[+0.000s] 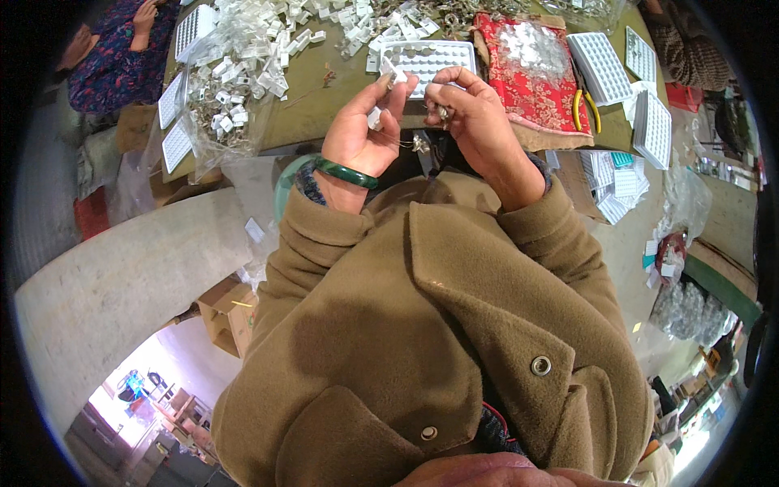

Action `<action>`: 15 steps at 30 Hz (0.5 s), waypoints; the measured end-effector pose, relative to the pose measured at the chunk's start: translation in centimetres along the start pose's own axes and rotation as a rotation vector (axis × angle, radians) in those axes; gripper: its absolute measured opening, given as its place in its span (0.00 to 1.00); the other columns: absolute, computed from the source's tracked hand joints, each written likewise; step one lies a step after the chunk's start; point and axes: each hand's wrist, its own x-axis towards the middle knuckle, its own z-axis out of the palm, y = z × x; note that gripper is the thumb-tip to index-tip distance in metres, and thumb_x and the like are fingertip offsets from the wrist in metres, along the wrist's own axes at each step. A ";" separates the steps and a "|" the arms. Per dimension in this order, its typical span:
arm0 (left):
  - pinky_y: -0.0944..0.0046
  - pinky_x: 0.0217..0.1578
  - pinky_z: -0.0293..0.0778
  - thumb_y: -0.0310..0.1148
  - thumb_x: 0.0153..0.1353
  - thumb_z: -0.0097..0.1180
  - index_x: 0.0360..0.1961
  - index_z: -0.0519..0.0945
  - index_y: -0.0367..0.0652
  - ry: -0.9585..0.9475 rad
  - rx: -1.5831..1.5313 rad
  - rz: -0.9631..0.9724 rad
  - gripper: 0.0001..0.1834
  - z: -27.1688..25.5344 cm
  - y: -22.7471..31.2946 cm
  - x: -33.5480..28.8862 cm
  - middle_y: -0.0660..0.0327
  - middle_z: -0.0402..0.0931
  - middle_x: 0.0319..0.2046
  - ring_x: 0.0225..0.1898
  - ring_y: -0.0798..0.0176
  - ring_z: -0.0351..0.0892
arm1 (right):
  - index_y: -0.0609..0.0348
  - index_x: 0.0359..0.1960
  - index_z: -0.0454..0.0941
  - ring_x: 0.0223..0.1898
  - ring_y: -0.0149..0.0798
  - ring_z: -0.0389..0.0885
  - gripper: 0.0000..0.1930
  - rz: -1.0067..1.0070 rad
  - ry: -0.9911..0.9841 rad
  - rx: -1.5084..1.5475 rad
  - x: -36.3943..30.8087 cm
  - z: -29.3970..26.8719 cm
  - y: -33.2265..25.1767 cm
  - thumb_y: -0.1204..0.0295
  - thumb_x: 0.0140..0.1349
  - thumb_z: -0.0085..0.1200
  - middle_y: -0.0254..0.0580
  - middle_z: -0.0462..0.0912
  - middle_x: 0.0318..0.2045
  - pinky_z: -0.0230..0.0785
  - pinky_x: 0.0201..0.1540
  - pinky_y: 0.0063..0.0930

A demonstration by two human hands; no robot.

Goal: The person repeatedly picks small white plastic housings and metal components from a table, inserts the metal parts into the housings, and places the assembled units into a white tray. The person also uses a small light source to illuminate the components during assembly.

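My left hand [361, 130] is raised over the table edge, its fingers closed on a small clear plastic piece [375, 118]. A green bangle [346, 173] circles that wrist. My right hand [479, 114] is close beside it, pinching a small silvery metal part [444, 114] between thumb and fingertips. A thin wire or chain with a small metal charm [420, 144] hangs between the two hands. Just beyond the fingertips lies a white grid tray [430, 58] on the olive table [308, 105].
A heap of clear plastic pieces [235, 73] fills the table's left and back. A red patterned cloth [535, 81] carries a bag of small parts. More white grid trays [604, 65] and yellow-handled pliers [586, 109] lie right. Another person [114, 49] sits at far left.
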 end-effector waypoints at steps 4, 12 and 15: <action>0.80 0.24 0.79 0.30 0.64 0.52 0.49 0.72 0.35 0.007 0.227 0.102 0.14 -1.2 0.5 0.3 0.52 0.76 0.48 0.42 0.68 0.81 | 0.61 0.43 0.75 0.34 0.26 0.75 0.10 -0.124 0.067 -0.426 0.1 -1.3 -0.2 0.75 0.60 0.55 0.33 0.78 0.32 0.69 0.38 0.20; 0.74 0.35 0.80 0.29 0.66 0.48 0.48 0.74 0.34 -0.091 0.518 0.176 0.13 -2.8 0.4 1.0 0.54 0.77 0.48 0.46 0.66 0.79 | 0.59 0.33 0.81 0.30 0.45 0.80 0.07 -0.570 0.236 -1.196 4.1 -3.4 -2.0 0.70 0.58 0.54 0.46 0.81 0.28 0.72 0.34 0.33; 0.74 0.34 0.79 0.28 0.66 0.48 0.47 0.76 0.39 -0.079 0.603 0.176 0.11 -2.9 -0.1 1.0 0.58 0.79 0.45 0.42 0.69 0.79 | 0.56 0.33 0.81 0.33 0.51 0.79 0.06 -0.774 0.220 -1.408 6.6 -3.1 -1.5 0.71 0.57 0.54 0.47 0.80 0.30 0.72 0.35 0.39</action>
